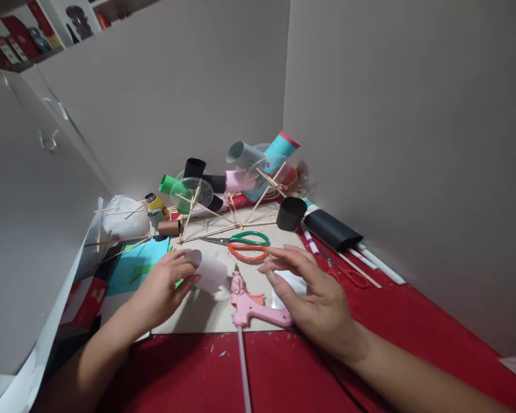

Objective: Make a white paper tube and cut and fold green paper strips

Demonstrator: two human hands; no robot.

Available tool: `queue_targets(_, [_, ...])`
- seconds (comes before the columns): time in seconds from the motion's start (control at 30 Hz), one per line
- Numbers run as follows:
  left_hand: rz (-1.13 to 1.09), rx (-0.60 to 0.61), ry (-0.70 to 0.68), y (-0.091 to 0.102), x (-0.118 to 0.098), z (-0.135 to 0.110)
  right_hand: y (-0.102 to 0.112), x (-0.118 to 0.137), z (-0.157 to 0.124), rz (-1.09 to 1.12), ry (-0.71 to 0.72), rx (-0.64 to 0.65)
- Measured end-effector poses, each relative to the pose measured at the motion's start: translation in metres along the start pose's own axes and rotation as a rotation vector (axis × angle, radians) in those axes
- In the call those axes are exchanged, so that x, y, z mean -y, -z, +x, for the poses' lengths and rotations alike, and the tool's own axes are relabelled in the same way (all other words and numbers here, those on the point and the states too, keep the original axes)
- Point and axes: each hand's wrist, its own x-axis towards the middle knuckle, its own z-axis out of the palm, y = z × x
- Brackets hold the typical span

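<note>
My left hand (172,284) pinches the left edge of a curved white paper tube (210,271), held above the pale board (189,315). My right hand (313,292) hovers to the right with its fingers apart and nothing in them. Between the two hands a pink hot glue gun (258,308) lies on the board, nozzle pointing away, a clear glue stick (243,367) sticking out behind it. Under my right hand a white piece (289,287) lies partly hidden. Scissors (248,246) with one green and one orange handle rest just beyond the glue gun.
Behind stands a wooden stick frame (210,232) with coloured paper tubes and clear plastic discs. Black paper tubes (333,229), red scissors (348,275) and white sticks (380,265) lie at the right. Blue paper (133,267) and a white plastic bag (125,217) are at the left.
</note>
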Motion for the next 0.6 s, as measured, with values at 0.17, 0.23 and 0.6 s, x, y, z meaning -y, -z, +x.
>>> queue_targets(0.17, [0.224, 0.048, -0.037, -0.015, -0.007, -0.005, 0.000, -0.004, 0.000, -0.069, 0.018, 0.060])
queue_targets(0.23, [0.238, 0.082, -0.031, -0.018, -0.008, -0.004, -0.001, -0.006, 0.000, -0.093, 0.026, 0.084])
queue_targets(0.6, [0.241, 0.058, -0.011, -0.040, -0.001, -0.003, -0.006, -0.008, 0.003, -0.123, 0.074, 0.182])
